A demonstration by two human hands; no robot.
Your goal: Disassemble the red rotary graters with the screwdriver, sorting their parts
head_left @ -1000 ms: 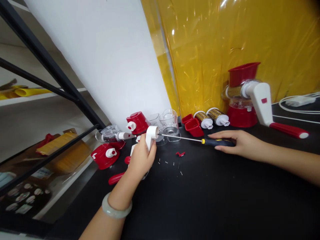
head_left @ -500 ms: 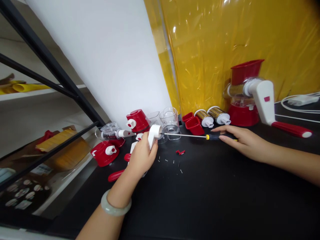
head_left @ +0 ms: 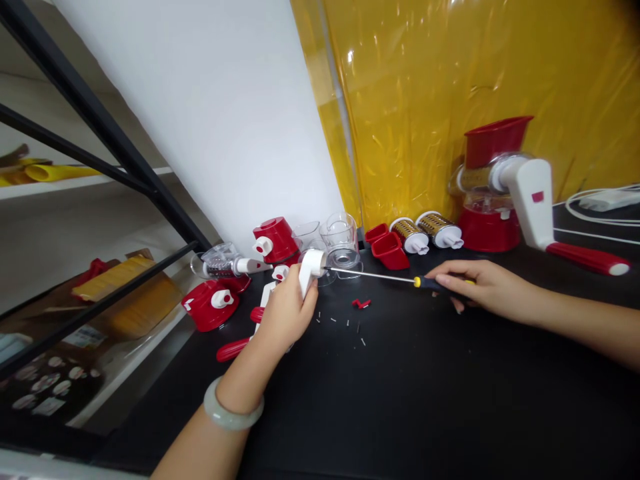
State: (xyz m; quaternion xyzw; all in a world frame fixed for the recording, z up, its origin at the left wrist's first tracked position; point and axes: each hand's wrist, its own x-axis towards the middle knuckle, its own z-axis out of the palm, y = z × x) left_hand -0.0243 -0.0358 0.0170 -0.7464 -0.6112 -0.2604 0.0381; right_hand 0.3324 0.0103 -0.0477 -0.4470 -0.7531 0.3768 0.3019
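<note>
My left hand (head_left: 289, 308) is closed around a white plastic crank arm (head_left: 313, 264), its round end facing right. Fingers of my right hand (head_left: 477, 287) wrap the dark handle of a long screwdriver (head_left: 385, 276) with a yellow collar. The screwdriver's tip meets the round end of the crank arm; whether it sits in a screw is hidden. Below the shaft, several small screws (head_left: 348, 323) lie scattered on the black table (head_left: 425, 400), near a small red plastic piece (head_left: 361, 304).
Red grater bases (head_left: 210, 308), clear plastic housings (head_left: 341, 237), red pushers (head_left: 390, 252) and grating drums (head_left: 439, 230) line the back. An assembled rotary grater (head_left: 493, 193) stands back right, its crank handle (head_left: 587, 259) jutting forward. A black-framed shelf (head_left: 165, 193) borders the left.
My right hand has shifted its fingers around the screwdriver handle, curling more closely onto it. The handle end sits slightly lower. My left hand holds the crank arm almost unmoved.
</note>
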